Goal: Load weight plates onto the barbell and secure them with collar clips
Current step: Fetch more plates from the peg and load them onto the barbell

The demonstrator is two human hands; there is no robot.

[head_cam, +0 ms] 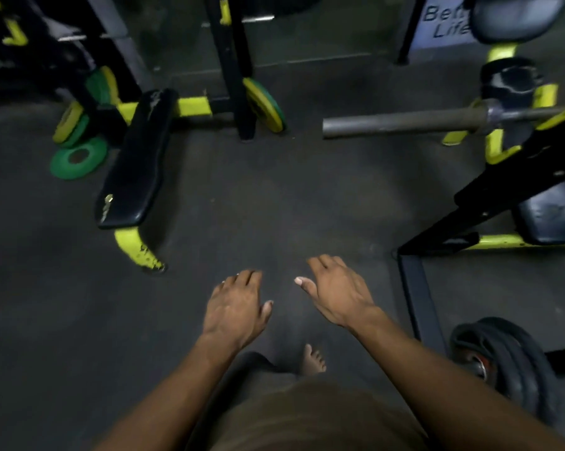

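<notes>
The grey barbell [404, 122] lies across the rack at the right, its bare sleeve end pointing left with no plate on it. Black weight plates [508, 362] hang on a peg at the lower right. A green and yellow plate [264, 105] leans on a black upright at the top centre. More green and yellow plates [76, 125] sit at the left, one green plate [78, 157] flat on the floor. My left hand [235, 309] and my right hand [338, 289] hover palms down over the floor, fingers relaxed, holding nothing. No collar clip is visible.
A black flat bench [134, 161] with yellow legs stands at the left. The black and yellow rack frame [489, 196] and its bench pad [547, 216] fill the right side. Dark rubber floor [274, 196] spreads between them. My bare foot [312, 359] shows below my hands.
</notes>
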